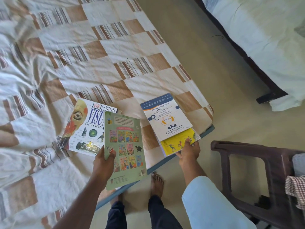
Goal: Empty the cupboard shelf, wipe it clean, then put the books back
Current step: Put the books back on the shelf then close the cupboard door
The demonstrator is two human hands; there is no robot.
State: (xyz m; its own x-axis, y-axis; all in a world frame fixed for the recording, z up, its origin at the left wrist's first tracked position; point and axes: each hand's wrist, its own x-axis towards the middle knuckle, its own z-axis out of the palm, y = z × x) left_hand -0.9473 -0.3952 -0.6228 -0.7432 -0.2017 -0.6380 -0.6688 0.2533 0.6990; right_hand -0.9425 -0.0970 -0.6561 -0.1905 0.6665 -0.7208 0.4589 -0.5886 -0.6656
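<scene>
My left hand [103, 160] grips a green children's book [127, 139] by its left edge, holding it above the bed's corner. Under it lies a large white visual dictionary [82, 128] flat on the checked bedspread [99, 52]. My right hand [189, 151] pinches the near edge of a small stack at the bed's corner: a yellow book [175, 143] at the bottom and a white book with an orange headphone logo [166, 116] on top. No cupboard shelf is in view.
A dark brown plastic chair [257, 172] stands to the right with a checked cloth [297, 187] on it. A second bed with a pale sheet [264, 38] lies at the upper right. Tiled floor runs between the beds. My bare feet stand at the bed's edge.
</scene>
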